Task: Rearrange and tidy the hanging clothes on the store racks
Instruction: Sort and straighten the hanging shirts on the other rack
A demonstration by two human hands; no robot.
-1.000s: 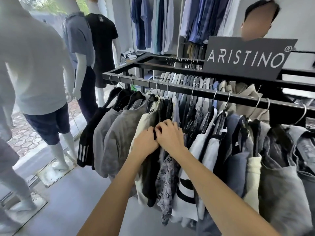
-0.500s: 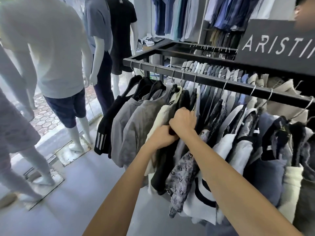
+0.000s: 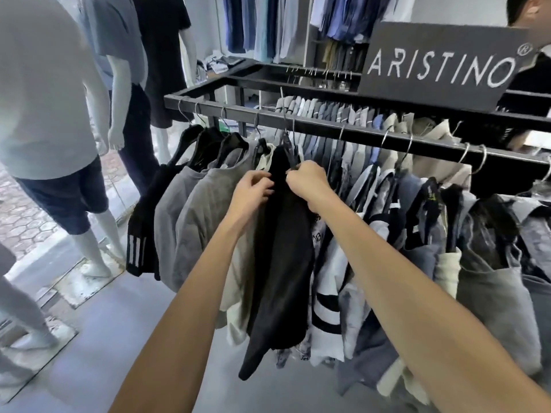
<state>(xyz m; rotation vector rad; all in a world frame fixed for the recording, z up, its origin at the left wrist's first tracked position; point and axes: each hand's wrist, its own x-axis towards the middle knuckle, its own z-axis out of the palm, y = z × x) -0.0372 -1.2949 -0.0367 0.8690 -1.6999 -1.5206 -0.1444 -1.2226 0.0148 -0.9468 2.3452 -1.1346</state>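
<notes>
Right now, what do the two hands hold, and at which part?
Both hold the black garment near its top: the left hand pinches its left shoulder, the right hand grips its right shoulder by the hanger.

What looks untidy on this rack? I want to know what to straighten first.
The black garment both hands hold, left hand and right hand, hangs skewed, its hem trailing to a low point. The rack is tightly crowded to the right.

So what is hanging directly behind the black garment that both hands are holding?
A grey patterned garment peeks out behind the black garment, then a white one with black stripes. Their upper parts and hangers are covered.
</notes>
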